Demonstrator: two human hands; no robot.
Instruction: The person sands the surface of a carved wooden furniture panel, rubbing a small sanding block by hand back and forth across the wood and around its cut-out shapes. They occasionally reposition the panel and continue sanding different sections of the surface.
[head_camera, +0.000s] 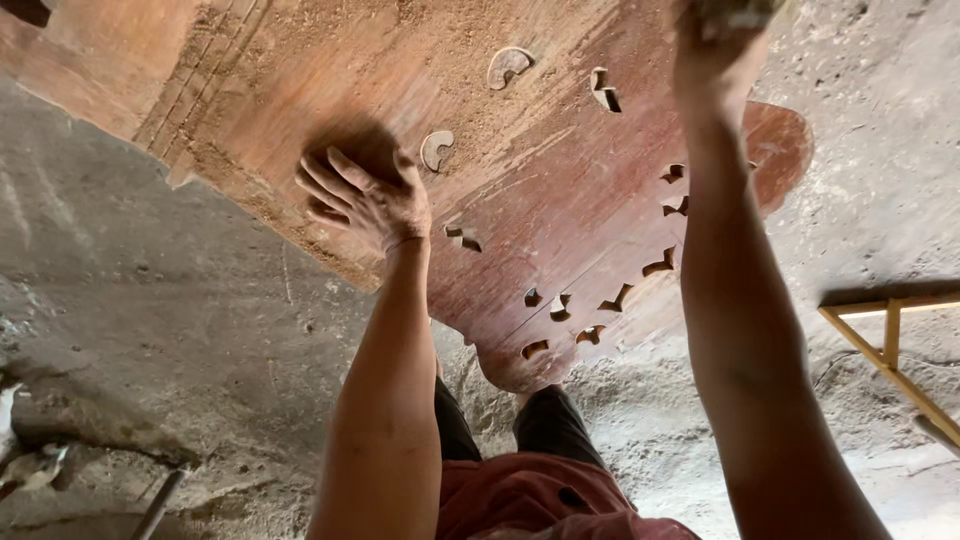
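Carved reddish wooden panel (560, 190) fills the upper centre of the frame over the dusty floor (180, 320), my left hand (365, 195) open flat on it, my right hand (715, 35) closed around something unclear, so I should press steadily and evenly.

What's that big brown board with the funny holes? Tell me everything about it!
The wooden board is a large, flat, reddish-brown panel, dusty with pale sawdust. Small curved and moon-shaped holes are cut through it, many following its scalloped, rounded edge. Grooved lines run along one side. It lies over the grey, dusty ground. The left hand rests flat on it, fingers spread. The right hand is at the board's far part, gripping something unclear.
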